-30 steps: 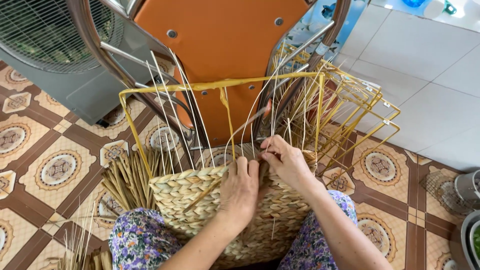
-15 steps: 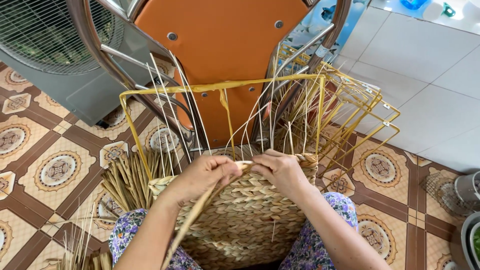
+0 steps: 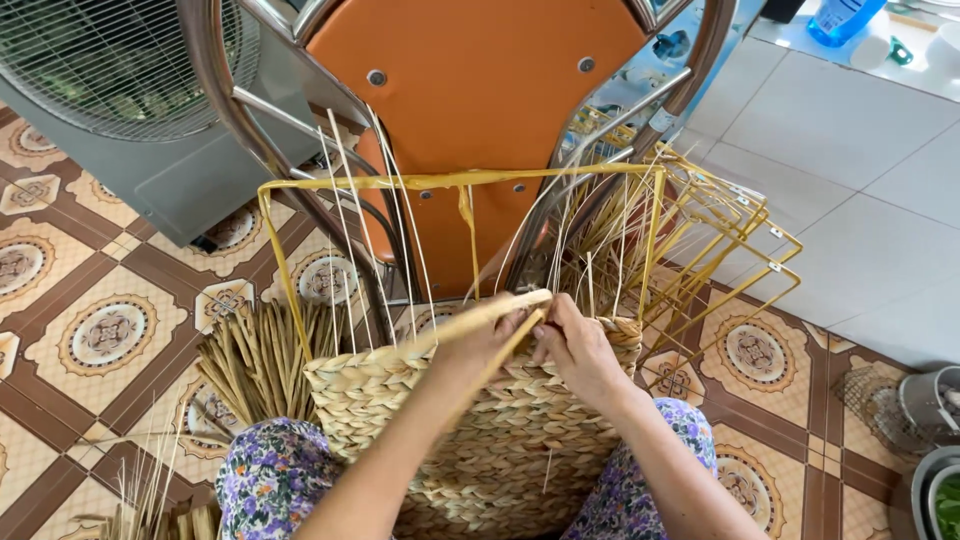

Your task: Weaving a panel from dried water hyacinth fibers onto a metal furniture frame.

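Both hands meet at the top rim of the basket (image 3: 480, 440), which rests on the person's lap between floral-clad knees. The left hand (image 3: 490, 335) is clenched on a flat strand (image 3: 470, 318) that slants across the rim, and the right hand (image 3: 578, 345) pinches the same strand just beside it. Thin uprights rise from the rim inside a yellow frame (image 3: 400, 183). Behind stands an orange chair (image 3: 470, 100); loose reeds (image 3: 255, 355) lie on the patterned floor (image 3: 90, 330) at the left, near a fan (image 3: 110, 70).

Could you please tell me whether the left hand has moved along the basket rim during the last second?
Yes. The left hand went from the basket front up to its rim, nearer the orange chair.
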